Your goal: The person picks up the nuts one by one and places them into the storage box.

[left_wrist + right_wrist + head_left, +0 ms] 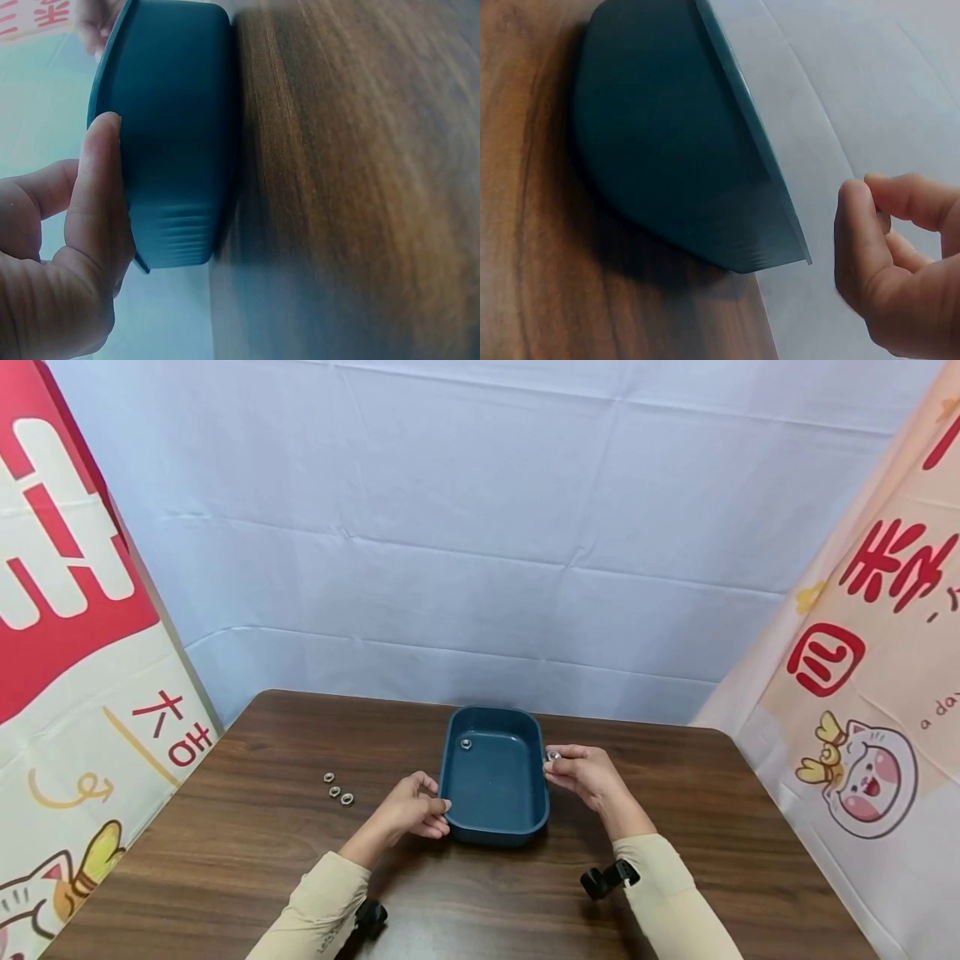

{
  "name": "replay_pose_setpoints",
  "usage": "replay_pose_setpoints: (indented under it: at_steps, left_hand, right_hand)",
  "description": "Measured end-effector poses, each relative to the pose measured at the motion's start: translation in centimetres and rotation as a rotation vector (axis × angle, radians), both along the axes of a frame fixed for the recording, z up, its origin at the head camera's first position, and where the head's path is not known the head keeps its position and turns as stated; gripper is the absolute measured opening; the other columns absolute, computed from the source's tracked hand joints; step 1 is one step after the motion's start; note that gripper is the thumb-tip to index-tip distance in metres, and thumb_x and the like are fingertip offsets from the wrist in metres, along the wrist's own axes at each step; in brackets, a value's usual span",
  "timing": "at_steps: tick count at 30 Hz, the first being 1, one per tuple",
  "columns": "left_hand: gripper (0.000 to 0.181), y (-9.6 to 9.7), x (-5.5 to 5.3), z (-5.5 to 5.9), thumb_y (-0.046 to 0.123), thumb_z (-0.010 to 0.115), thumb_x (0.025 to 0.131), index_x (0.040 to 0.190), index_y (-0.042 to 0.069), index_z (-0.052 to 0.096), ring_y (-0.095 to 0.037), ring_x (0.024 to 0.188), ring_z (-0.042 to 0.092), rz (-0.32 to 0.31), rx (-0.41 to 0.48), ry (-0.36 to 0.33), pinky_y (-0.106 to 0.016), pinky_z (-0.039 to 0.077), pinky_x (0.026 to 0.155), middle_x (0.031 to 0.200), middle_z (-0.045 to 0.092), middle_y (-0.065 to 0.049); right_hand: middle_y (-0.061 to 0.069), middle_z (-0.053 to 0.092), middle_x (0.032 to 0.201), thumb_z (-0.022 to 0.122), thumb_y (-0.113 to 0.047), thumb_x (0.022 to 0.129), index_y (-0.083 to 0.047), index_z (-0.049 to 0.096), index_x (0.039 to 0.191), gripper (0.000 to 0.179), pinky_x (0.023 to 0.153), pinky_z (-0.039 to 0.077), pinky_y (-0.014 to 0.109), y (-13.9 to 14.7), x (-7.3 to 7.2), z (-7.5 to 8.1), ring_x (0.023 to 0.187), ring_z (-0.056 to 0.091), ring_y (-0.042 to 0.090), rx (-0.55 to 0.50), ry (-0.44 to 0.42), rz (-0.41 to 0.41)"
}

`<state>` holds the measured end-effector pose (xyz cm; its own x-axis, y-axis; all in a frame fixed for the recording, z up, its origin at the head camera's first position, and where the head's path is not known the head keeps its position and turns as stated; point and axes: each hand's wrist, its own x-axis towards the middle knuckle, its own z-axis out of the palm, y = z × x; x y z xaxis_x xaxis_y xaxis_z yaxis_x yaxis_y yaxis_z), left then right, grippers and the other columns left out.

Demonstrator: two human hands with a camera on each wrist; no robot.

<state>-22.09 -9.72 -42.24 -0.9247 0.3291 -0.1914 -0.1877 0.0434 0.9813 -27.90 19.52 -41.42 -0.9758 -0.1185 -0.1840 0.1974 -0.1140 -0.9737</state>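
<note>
A dark blue tray [491,837] with rounded corners sits on the wooden table. My left hand [411,807] holds its left side near the front, thumb at the rim; the left wrist view shows the thumb [97,172] against the outer wall. A metal hex nut [552,756] is pinched between thumb and fingertips of my right hand [591,777], right beside the tray's right rim. In the right wrist view the fingers mostly hide that nut. Inside the tray, toward the back left, lies one hex nut [466,744].
Three more hex nuts [335,792] lie in a loose group on the table [247,827], left of my left hand. A pale cloth [480,568] hangs behind the table's back edge. Printed banners [877,693] flank both sides.
</note>
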Motion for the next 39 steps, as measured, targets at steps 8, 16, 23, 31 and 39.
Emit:
replay_pose_setpoints:
  at_steps: [8, 16, 23, 31, 39]
  left_hand:
    - [0.029, 0.0, -1.4, -2.4, -0.003, 0.055, 0.09, 0.107, -0.009, 0.033, -0.019, 0.053, 0.063, 0.007, -0.011, -0.009, -0.03, 0.055, 0.05, 0.067, 0.062, -0.016]
    - [0.029, 0.1, -1.8, -3.1, -0.001, 0.056, 0.09, 0.107, -0.007, 0.032, -0.019, 0.053, 0.062, 0.009, -0.009, -0.017, -0.03, 0.054, 0.049, 0.067, 0.062, -0.015]
    - [0.029, 0.0, -2.1, -3.3, -0.001, 0.055, 0.09, 0.107, -0.007, 0.033, -0.019, 0.053, 0.062, 0.006, -0.01, -0.022, -0.03, 0.054, 0.049, 0.067, 0.062, -0.015]
    - [0.029, -0.1, -2.2, -3.4, -0.002, 0.055, 0.09, 0.106, -0.008, 0.032, -0.02, 0.054, 0.063, -0.01, -0.009, -0.016, -0.031, 0.055, 0.051, 0.068, 0.063, -0.016]
    - [0.03, -0.2, -1.6, -2.2, -0.001, 0.056, 0.09, 0.106, -0.009, 0.032, -0.02, 0.055, 0.063, -0.023, 0.012, -0.018, -0.031, 0.055, 0.051, 0.068, 0.063, -0.015]
  right_hand:
    - [0.035, 0.04, 0.124, 0.056, 0.017, 0.082, 0.019, 0.04, 0.128, 0.049, 0.078, 0.053, 0.03, -0.9, -1.5, 0.7, 0.087, 0.061, 0.019, 0.013, 0.019, 0.036]
    - [0.024, 0.052, 0.111, 0.058, 0.018, 0.08, 0.016, 0.044, 0.126, 0.048, 0.076, 0.054, 0.03, -2.0, -3.0, 1.3, 0.081, 0.063, 0.018, 0.016, 0.003, 0.032]
    - [0.02, 0.056, 0.106, 0.057, 0.017, 0.08, 0.014, 0.046, 0.124, 0.045, 0.077, 0.053, 0.03, -2.9, -4.6, 1.7, 0.084, 0.063, 0.019, 0.024, 0.001, 0.041]
    - [0.02, 0.058, 0.103, 0.058, 0.015, 0.081, 0.016, 0.044, 0.127, 0.048, 0.084, 0.051, 0.034, -3.9, -5.9, 1.6, 0.078, 0.063, 0.015, 0.063, -0.013, 0.056]
    - [0.026, 0.054, 0.118, 0.06, 0.01, 0.082, 0.011, 0.049, 0.127, 0.046, 0.095, 0.043, 0.042, -5.0, -6.7, 1.9, 0.081, 0.062, 0.014, 0.154, -0.016, 0.06]
